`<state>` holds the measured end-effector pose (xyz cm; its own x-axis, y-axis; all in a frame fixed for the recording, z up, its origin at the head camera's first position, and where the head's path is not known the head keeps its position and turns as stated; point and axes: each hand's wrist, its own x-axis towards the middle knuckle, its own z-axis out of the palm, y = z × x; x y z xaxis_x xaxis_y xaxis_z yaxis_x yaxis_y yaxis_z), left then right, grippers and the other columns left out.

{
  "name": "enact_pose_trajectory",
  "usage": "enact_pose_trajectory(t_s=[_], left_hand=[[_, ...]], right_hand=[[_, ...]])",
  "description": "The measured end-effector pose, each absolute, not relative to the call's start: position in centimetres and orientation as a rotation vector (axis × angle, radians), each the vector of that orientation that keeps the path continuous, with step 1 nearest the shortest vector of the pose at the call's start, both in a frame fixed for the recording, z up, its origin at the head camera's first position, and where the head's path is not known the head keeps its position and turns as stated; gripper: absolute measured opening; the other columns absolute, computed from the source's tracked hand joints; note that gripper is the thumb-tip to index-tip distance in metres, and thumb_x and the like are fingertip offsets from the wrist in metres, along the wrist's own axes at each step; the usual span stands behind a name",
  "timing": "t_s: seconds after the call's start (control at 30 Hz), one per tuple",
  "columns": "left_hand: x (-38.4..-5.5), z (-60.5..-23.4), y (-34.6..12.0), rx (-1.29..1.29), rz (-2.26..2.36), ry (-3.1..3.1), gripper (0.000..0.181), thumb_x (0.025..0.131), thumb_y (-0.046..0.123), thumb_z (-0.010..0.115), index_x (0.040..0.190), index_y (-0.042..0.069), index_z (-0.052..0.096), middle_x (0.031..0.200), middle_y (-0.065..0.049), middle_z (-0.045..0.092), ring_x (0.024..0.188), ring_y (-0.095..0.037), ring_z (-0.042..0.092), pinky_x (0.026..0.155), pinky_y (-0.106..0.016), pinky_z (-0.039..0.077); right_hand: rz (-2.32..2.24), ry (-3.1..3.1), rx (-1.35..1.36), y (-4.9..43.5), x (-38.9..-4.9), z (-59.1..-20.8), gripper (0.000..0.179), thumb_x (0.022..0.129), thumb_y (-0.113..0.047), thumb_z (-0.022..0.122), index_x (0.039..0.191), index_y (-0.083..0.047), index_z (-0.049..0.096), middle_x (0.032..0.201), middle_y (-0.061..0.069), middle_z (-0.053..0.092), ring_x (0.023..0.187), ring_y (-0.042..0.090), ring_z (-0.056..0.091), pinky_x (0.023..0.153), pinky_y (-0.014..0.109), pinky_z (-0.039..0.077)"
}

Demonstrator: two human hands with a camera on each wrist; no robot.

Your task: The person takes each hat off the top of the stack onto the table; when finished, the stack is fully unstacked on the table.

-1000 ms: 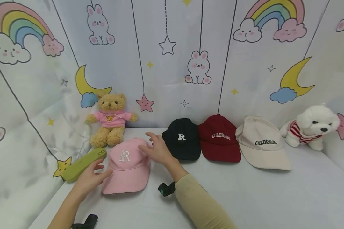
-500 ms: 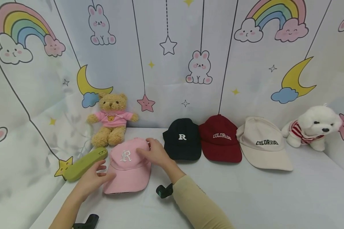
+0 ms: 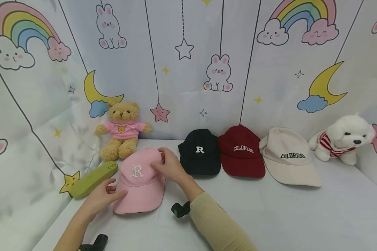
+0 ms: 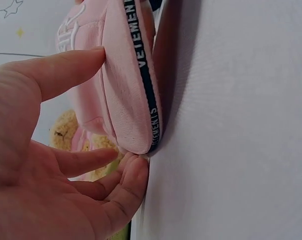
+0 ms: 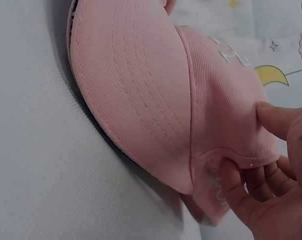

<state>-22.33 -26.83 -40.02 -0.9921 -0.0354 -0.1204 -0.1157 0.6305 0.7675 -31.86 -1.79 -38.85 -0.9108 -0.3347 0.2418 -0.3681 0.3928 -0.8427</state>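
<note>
A pink baseball cap with a white embroidered R faces me at the left of the white table. My left hand holds the cap's brim at its left side, thumb on top and fingertips at the edge, as the left wrist view shows. On the other side my right hand grips the crown. In the right wrist view its thumb presses the outside of the pink crown, with fingers tucked under the lower edge. A dark band with white lettering lines the brim's underside.
Black, dark red and cream caps stand in a row to the right. A teddy bear sits behind the pink cap, a green case lies left, and a white toy dog stands far right.
My right hand has come left and down onto the pink crown and taken hold of it. The left thumb has moved onto the brim. The cap's crown has just risen slightly.
</note>
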Motion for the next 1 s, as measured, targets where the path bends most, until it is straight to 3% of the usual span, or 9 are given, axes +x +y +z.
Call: enact_pose_trajectory(t_s=[0.33,1.0], left_hand=[[-22.5,-40.1,-26.7,-0.128,1.340,2.754,0.085,0.091,0.034,0.075,0.144,-0.018,0.034,0.126,-0.029,0.056,0.112,-0.035,0.056,0.090,-0.044,0.049],[-22.6,-39.6,-25.5,-0.085,1.453,2.797,0.085,0.091,0.035,0.077,0.150,-0.008,0.034,0.137,-0.027,0.050,0.122,-0.038,0.051,0.087,-0.036,0.051]], right_hand=[[1.590,-2.514,0.669,-1.8,-32.0,-39.0,0.059,0.091,-0.020,0.074,0.141,0.000,0.050,0.102,0.003,0.055,0.089,0.014,0.053,0.076,0.024,0.048],[1.584,-2.436,0.665,-0.2,-32.5,-37.8,0.054,0.092,-0.016,0.073,0.139,-0.001,0.052,0.109,0.007,0.057,0.094,0.019,0.054,0.080,0.027,0.051]])
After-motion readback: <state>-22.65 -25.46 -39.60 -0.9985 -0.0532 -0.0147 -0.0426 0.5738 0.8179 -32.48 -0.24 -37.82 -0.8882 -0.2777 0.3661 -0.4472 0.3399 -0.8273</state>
